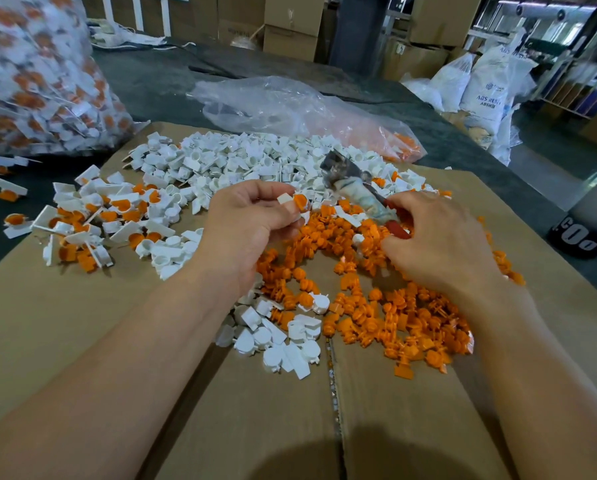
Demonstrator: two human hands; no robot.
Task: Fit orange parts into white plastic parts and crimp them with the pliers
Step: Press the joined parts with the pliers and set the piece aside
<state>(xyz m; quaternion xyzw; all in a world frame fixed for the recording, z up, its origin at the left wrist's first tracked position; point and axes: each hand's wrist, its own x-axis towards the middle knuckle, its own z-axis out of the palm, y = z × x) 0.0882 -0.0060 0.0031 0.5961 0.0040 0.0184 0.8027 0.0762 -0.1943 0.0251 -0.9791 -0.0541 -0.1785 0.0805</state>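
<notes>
Head view, left hand [252,221] pinching white part [286,199], right hand [435,244] holding pliers [354,187]

One wide head-worn view looks forward and down, close over the cardboard [82,341], the table's [151,81] far edge near the top.

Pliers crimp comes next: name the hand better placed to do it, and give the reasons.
Right. The right hand holds the pliers by their red handles, head raised close to the white part. The left hand pinches that part with its orange insert, so it can only present it.
</notes>
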